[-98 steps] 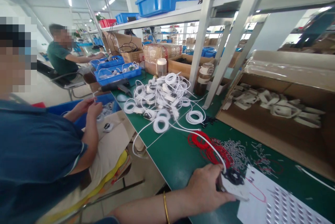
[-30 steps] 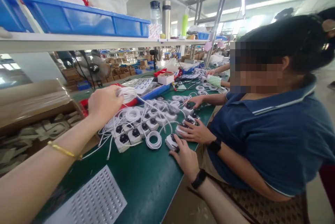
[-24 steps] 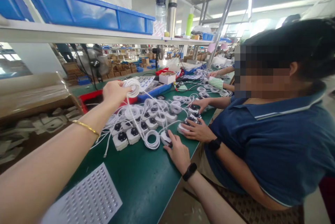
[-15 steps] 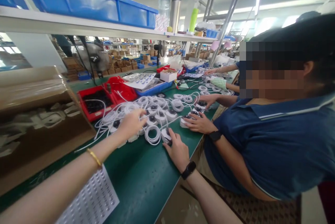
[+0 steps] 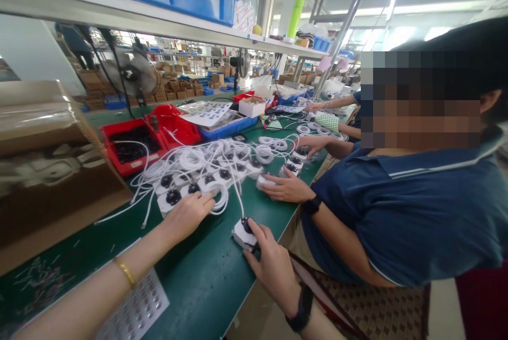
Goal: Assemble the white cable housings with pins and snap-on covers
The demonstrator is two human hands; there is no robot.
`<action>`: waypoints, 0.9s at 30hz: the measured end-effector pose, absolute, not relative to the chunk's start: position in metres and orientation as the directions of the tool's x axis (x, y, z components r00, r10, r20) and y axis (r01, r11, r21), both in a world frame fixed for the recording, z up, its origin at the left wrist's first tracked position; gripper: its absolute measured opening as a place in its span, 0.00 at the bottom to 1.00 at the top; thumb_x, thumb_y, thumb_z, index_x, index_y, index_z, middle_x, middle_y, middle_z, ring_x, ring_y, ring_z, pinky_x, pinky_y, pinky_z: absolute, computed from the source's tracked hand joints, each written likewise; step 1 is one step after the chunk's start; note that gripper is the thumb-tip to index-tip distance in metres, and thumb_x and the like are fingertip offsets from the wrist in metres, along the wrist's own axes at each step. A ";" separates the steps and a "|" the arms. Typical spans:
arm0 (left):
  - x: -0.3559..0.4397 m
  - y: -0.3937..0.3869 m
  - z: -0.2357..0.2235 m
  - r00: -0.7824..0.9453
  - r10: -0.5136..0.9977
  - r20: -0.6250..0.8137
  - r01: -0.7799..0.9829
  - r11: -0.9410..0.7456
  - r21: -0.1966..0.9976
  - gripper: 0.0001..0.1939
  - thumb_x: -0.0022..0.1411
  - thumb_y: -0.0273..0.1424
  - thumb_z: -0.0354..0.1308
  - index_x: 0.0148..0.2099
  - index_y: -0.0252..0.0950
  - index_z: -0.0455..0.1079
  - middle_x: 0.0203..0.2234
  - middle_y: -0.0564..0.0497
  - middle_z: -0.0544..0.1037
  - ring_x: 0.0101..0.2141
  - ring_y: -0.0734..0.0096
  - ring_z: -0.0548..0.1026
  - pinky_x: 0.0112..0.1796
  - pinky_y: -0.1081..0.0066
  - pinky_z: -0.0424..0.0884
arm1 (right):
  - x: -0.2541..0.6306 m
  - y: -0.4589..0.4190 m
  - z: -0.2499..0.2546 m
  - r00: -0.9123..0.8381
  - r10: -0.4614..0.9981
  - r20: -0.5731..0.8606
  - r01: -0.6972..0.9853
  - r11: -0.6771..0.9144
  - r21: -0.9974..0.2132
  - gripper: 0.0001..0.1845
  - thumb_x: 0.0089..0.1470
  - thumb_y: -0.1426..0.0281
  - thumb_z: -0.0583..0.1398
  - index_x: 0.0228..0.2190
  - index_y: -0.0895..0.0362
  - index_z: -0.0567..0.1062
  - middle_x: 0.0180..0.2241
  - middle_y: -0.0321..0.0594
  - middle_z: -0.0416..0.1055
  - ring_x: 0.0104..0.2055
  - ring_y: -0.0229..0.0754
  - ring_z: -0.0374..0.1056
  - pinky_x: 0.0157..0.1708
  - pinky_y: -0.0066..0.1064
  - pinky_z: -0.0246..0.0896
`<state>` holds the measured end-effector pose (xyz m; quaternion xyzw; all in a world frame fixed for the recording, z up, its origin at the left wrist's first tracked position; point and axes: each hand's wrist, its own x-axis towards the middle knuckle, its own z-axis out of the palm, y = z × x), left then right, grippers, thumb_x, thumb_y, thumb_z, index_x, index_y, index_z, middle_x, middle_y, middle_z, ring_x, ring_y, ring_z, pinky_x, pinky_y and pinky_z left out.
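My right hand (image 5: pixel 273 258) is closed around a small white box-shaped device (image 5: pixel 241 235) with a black round part on top. It sits near the table's front edge, and a white cable runs from it to the pile behind. My left hand (image 5: pixel 190 213) has its fingers together on a coil of white cable (image 5: pixel 224 199); its fingertips are partly hidden. Beyond that hand stand several similar white devices with black round parts (image 5: pixel 173 197), crowded together under a heap of coiled white cables (image 5: pixel 192 159).
A co-worker's hands (image 5: pixel 288 187) handle similar devices at the right. Red bins (image 5: pixel 133 165), one with black parts, and an open cardboard box (image 5: pixel 51 207) stand at the left. A sheet with rows of small dots (image 5: pixel 153 297) lies under my left forearm. A shelf (image 5: pixel 119 14) crosses above.
My right hand has drawn the white device nearer to me, away from the others. My left hand has come down from over the pile onto the cable coil. The view has shifted slightly.
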<state>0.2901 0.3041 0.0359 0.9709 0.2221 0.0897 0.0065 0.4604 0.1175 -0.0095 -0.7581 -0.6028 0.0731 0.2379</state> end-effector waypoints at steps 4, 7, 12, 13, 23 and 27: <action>0.295 0.308 0.040 0.868 0.461 0.186 0.437 -0.886 0.156 0.08 0.61 0.25 0.48 0.40 0.35 0.68 0.39 0.44 0.72 0.39 0.59 0.70 0.41 0.62 0.66 | 0.443 0.118 -0.008 0.249 0.957 0.147 0.855 -0.146 -0.498 0.36 0.51 0.73 0.58 0.59 0.47 0.54 0.53 0.43 0.62 0.44 0.45 0.70 0.42 0.35 0.68; 0.309 0.306 0.031 0.855 0.488 0.175 0.429 -0.856 0.289 0.06 0.59 0.26 0.51 0.36 0.35 0.69 0.34 0.46 0.73 0.37 0.60 0.71 0.39 0.63 0.67 | 0.434 0.125 -0.006 0.235 0.964 0.127 0.852 -0.142 -0.504 0.36 0.51 0.73 0.58 0.59 0.46 0.54 0.54 0.43 0.62 0.42 0.45 0.71 0.41 0.36 0.68; 0.337 0.301 0.013 0.827 0.535 0.172 0.357 -0.736 0.575 0.12 0.57 0.24 0.49 0.39 0.35 0.72 0.42 0.44 0.74 0.44 0.61 0.72 0.45 0.62 0.67 | 0.426 0.133 -0.007 0.232 0.966 0.113 0.855 -0.148 -0.496 0.37 0.50 0.72 0.59 0.60 0.47 0.54 0.54 0.43 0.62 0.43 0.47 0.71 0.41 0.37 0.68; 0.342 0.300 0.011 0.820 0.548 0.165 0.336 -0.695 0.636 0.15 0.56 0.24 0.48 0.43 0.35 0.71 0.45 0.44 0.74 0.45 0.62 0.71 0.46 0.62 0.67 | 0.426 0.134 -0.008 0.237 0.965 0.112 0.855 -0.153 -0.496 0.37 0.50 0.72 0.59 0.60 0.47 0.54 0.54 0.44 0.62 0.43 0.47 0.71 0.41 0.37 0.68; 0.343 0.302 0.021 0.748 0.658 0.088 0.210 -0.360 0.909 0.19 0.59 0.26 0.42 0.50 0.30 0.66 0.42 0.40 0.77 0.39 0.67 0.77 0.38 0.67 0.73 | 0.426 0.135 -0.007 0.259 0.959 0.114 0.844 -0.168 -0.509 0.37 0.50 0.72 0.59 0.59 0.46 0.54 0.53 0.43 0.62 0.41 0.47 0.71 0.39 0.39 0.69; 0.342 0.310 0.020 0.650 0.737 0.185 0.310 -0.480 0.821 0.19 0.62 0.27 0.37 0.48 0.30 0.66 0.39 0.40 0.77 0.37 0.63 0.76 0.40 0.60 0.73 | 0.425 0.137 -0.004 0.257 0.960 0.108 0.845 -0.169 -0.508 0.37 0.50 0.71 0.59 0.59 0.45 0.54 0.54 0.43 0.62 0.41 0.48 0.71 0.39 0.39 0.69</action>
